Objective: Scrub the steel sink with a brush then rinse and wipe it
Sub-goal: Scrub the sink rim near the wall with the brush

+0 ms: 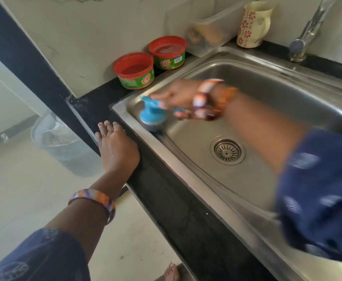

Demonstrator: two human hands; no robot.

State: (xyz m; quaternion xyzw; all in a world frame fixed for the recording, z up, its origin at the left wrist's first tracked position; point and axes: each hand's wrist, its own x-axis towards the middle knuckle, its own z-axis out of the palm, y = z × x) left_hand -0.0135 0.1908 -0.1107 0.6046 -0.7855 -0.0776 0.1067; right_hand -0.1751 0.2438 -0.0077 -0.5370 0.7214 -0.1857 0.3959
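The right hand (pixel 178 98) grips the blue brush (pixel 151 114) and pushes its bristles against the left inside wall of the steel sink (pixel 196 179) — this hand looks blurry. The left hand (pixel 116 148) lies flat with straight fingers on the black worktop (pixel 186 220) edge, holding nothing — two red tubs (pixel 134 71) stand behind the sink

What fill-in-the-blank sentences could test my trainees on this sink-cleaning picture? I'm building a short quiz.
1. The right hand holds a blue ____ against the steel sink.
2. The left hand rests on the black ____ beside the sink.
3. Two red-rimmed tubs stand against the ____.
4. The drain lies in the sink's ____.

Missing words: brush; counter; wall; floor
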